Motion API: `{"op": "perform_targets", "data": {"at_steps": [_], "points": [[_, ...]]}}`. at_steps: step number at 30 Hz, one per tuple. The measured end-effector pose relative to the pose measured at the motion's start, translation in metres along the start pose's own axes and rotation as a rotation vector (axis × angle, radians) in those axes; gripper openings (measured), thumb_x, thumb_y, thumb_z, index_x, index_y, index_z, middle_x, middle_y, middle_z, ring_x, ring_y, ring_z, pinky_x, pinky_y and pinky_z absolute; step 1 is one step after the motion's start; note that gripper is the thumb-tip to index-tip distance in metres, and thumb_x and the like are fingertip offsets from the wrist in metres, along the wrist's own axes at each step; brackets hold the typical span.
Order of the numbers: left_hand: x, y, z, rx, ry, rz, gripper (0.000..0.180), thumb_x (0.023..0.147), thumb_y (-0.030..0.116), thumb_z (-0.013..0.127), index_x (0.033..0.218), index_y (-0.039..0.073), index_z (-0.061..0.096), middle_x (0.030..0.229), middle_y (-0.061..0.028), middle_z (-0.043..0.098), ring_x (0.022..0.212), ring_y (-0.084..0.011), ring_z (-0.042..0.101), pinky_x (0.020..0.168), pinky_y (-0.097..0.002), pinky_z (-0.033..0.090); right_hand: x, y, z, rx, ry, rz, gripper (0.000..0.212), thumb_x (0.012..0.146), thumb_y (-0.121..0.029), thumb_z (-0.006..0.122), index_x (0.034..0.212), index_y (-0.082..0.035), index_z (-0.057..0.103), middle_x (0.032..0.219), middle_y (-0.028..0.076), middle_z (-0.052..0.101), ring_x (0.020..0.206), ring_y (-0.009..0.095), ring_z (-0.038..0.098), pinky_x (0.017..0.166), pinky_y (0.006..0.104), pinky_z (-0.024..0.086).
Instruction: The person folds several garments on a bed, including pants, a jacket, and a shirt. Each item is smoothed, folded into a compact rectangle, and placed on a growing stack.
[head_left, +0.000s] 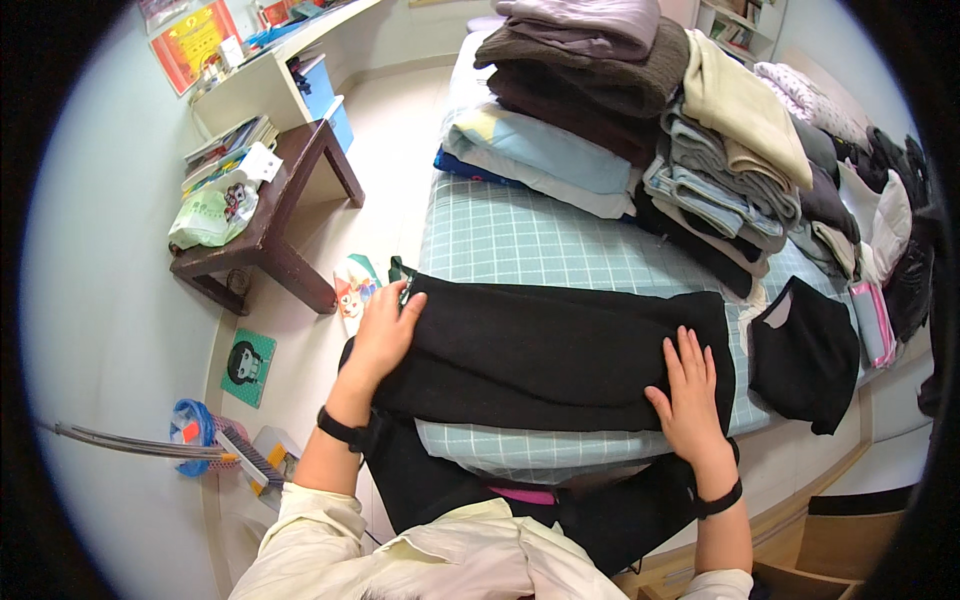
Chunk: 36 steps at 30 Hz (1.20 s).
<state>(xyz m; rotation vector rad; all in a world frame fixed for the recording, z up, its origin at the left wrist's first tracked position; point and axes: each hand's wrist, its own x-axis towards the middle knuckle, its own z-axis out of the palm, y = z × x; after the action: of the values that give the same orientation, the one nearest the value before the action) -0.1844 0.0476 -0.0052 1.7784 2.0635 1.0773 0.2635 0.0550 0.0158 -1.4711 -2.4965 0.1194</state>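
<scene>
A long black garment [560, 345] lies folded flat across the near side of the bed; the fold hides its exact kind. My left hand [385, 328] grips its left end, thumb on top, beside a small dark strip with a shiny detail. Over the right end, my right hand [690, 395] rests on the cloth with its fingers stretched and apart. To the right of that hand lies a smaller black garment [805, 350], hanging partly over the bed's edge.
The bed [520, 235] has a green checked sheet. Tall stacks of folded clothes [600, 110] and a cream folded garment [745, 100] stand at the back. A dark wooden stool [290, 220], a pink waste basket [205, 430] and a brush [250, 455] are on the left.
</scene>
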Motion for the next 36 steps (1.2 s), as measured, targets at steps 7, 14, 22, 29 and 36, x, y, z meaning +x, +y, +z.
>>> {"op": "perform_targets", "data": {"at_steps": [7, 14, 22, 29, 36], "points": [[-0.002, -0.043, 0.019, -0.44, -0.026, -0.19, 0.026, 0.096, 0.024, 0.073, 0.097, 0.002, 0.058, 0.076, 0.0042, 0.05, 0.07, -0.0056, 0.044, 0.063, -0.024, 0.039, 0.025, -0.083, 0.003, 0.014, -0.228, -0.339, 0.068, 0.09, -0.032, 0.07, 0.149, -0.008, 0.047, 0.16, 0.015, 0.038, 0.151, 0.035, 0.03, 0.125, 0.0541, 0.017], [-0.02, -0.054, 0.01, -0.567, 0.039, -0.346, 0.025, 0.103, 0.027, 0.063, 0.101, 0.004, 0.054, 0.079, 0.0024, 0.052, 0.074, -0.0073, 0.046, 0.066, -0.0252, 0.039, 0.029, -0.073, 0.007, -0.054, -0.211, -0.243, 0.063, 0.091, -0.017, 0.051, 0.153, -0.006, 0.042, 0.163, 0.015, 0.034, 0.154, 0.03, 0.025, 0.126, 0.0541, 0.012], [-0.029, -0.068, 0.019, -0.129, -0.197, -0.216, 0.06, 0.105, 0.051, 0.05, 0.105, -0.008, 0.057, 0.098, -0.0305, 0.062, 0.097, -0.0375, 0.063, 0.088, -0.0423, 0.048, 0.042, -0.071, 0.004, -0.033, 0.026, -0.119, 0.058, 0.105, -0.044, 0.046, 0.15, -0.008, 0.048, 0.161, 0.016, 0.037, 0.152, 0.033, 0.028, 0.125, 0.051, 0.015], [-0.029, -0.048, -0.006, -0.711, -0.367, -0.562, 0.056, 0.098, 0.043, 0.065, 0.13, -0.003, 0.06, 0.115, -0.008, 0.068, 0.099, -0.0166, 0.064, 0.086, -0.0322, 0.051, 0.043, -0.068, 0.054, -0.092, -0.012, -0.029, 0.062, 0.101, -0.044, 0.054, 0.151, -0.009, 0.045, 0.161, 0.015, 0.036, 0.152, 0.035, 0.027, 0.124, 0.0533, 0.017], [-0.027, 0.029, -0.064, -1.077, -0.317, -0.494, 0.052, 0.092, 0.015, 0.065, 0.139, -0.002, 0.051, 0.13, -0.0148, 0.063, 0.115, -0.0244, 0.065, 0.1, -0.0365, 0.053, 0.016, -0.15, 0.04, 0.511, 0.007, -0.322, 0.101, 0.082, -0.029, 0.08, 0.156, 0.007, 0.022, 0.163, 0.029, 0.021, 0.154, 0.042, 0.017, 0.125, 0.0545, 0.016]]}}
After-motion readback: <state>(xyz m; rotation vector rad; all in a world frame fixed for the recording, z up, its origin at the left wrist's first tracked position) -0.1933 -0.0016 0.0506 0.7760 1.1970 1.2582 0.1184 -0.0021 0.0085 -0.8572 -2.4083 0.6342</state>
